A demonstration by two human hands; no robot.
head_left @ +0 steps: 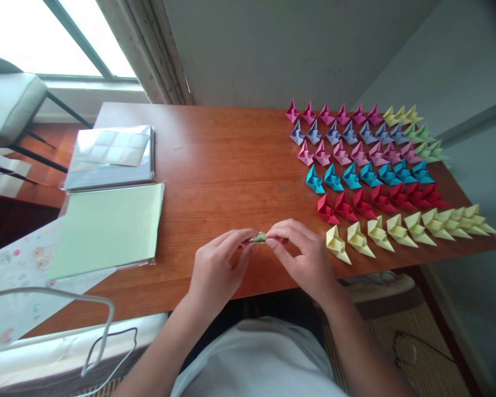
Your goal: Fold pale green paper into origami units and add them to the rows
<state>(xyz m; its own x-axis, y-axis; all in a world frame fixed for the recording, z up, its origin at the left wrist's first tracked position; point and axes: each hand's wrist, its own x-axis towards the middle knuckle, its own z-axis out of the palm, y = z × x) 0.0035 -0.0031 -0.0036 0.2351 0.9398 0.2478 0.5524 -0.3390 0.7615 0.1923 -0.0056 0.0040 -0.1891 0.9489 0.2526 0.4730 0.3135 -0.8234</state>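
Note:
A small green folded paper piece (258,237) is held between my two hands near the front edge of the wooden table. My left hand (219,264) pinches its left end with thumb and fingers. The right end is pinched by my right hand (303,256). Much of the paper is covered by my fingertips, so its exact shape is hard to make out. Just right of my right hand stands the nearest pale yellow folded paper boat (337,243), not touched by it.
Rows of folded paper boats in red (326,209), blue (314,180), pink, purple, green and yellow cover the table's right side. On the left lie a light green paper pack (107,231), another pack (111,173) and a printed sheet (20,270). A white cable (66,295) crosses the lower left.

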